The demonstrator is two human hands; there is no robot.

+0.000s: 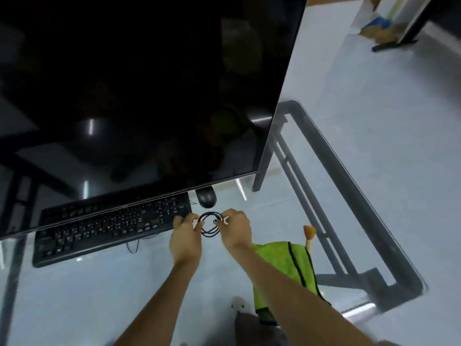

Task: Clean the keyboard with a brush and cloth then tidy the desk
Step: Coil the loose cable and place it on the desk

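Note:
A black keyboard (109, 226) lies on the glass desk (74, 295), partly under the monitor's lower edge. Just right of it, my left hand (185, 236) and my right hand (237, 229) both pinch a coiled black cable (209, 224), one on each side of the loop. A lime-green cloth (287, 265) with a dark stripe lies to the right, partly hidden under my right forearm. A brush (309, 236) with tan bristles and a pale handle sticks out behind the cloth.
A large dark monitor (137, 91) fills the upper left. A black mouse (205, 197) sits just beyond the cable. The desk's grey metal frame (336, 196) shows through the glass at right. A thin cable trails in front of the keyboard.

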